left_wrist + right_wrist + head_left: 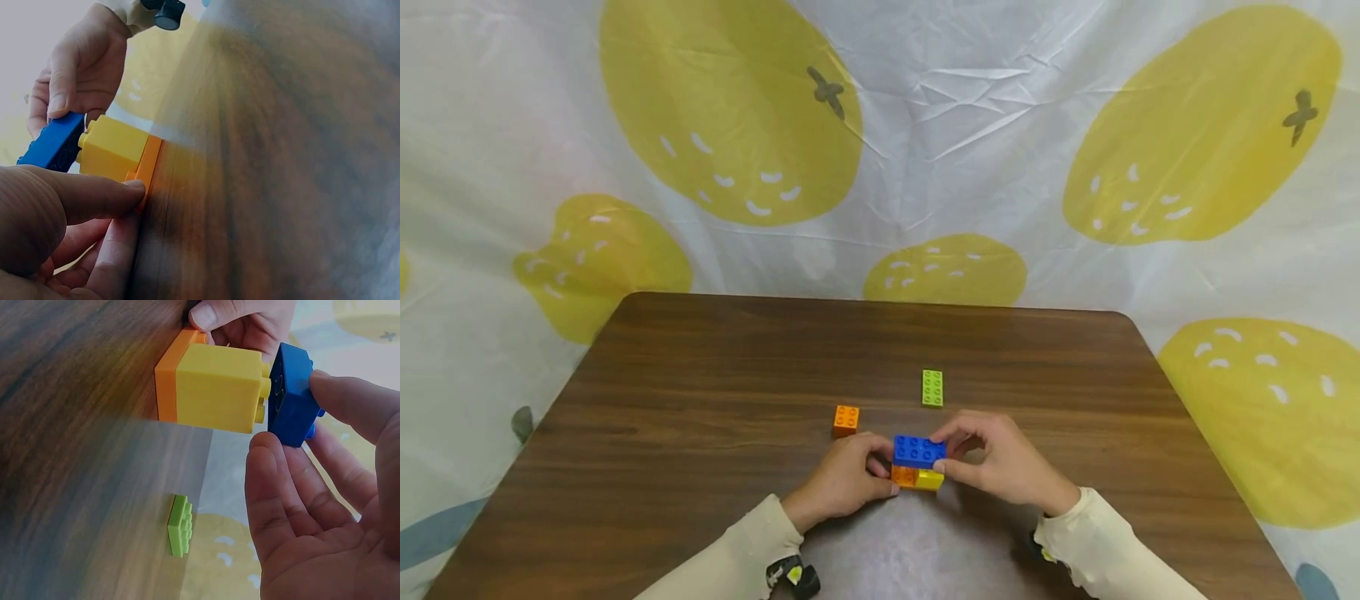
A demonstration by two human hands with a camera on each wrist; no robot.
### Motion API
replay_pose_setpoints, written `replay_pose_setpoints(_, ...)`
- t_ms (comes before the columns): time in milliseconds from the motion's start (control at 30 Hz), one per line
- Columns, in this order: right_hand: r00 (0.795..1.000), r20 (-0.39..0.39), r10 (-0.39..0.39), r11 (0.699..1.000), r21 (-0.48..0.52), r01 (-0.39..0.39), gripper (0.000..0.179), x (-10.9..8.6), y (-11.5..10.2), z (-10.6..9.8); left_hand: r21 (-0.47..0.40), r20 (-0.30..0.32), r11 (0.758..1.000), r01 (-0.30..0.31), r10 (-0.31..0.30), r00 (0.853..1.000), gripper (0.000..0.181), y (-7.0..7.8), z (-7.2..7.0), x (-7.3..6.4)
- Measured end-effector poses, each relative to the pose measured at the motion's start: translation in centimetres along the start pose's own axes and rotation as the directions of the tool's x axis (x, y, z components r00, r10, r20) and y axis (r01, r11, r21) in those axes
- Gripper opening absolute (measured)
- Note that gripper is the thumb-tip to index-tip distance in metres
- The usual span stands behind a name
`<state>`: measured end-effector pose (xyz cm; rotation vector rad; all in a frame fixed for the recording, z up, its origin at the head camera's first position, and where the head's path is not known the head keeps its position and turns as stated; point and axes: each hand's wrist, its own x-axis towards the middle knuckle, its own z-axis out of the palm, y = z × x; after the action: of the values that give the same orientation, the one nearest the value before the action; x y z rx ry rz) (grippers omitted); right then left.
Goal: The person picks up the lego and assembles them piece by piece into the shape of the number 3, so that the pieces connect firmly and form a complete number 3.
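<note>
My right hand (1003, 462) pinches a blue toy building brick (916, 451) with eight studs between thumb and fingers. The blue brick is tilted, its underside facing the studs of a yellow brick (219, 387), with a narrow gap visible in the right wrist view. That yellow brick stands on one end of a thin orange brick (167, 387) lying on the table. My left hand (848, 477) grips the other end of the orange piece, the thumb (125, 199) pressed against it.
Behind the hands, a loose orange brick (846, 420) and a flat lime green brick (932, 388) lie on the brown wooden table (737, 358). A white cloth with yellow fruit prints (955, 167) hangs beyond the table's far edge.
</note>
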<state>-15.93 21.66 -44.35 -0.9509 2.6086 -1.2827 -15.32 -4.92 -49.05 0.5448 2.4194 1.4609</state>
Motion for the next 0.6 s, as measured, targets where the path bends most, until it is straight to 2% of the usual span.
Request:
replay_pose_setpoints(300, 1.0, -0.016, 0.011, 1.0, -0.004, -0.011, 0.024, -0.28, 0.17, 0.22, -0.008, 0.011, 1.0, 0.025, -0.025, 1.0, 0.039, 0.11, -0.07, -0.14)
replay_pose_setpoints(600, 1.0, -0.013, 0.012, 1.0, -0.023, -0.012, 0.025, -0.65, 0.12, 0.42, 0.002, 0.007, 1.0, 0.005, -0.005, 1.0, 0.039, -0.09, 0.03, -0.06)
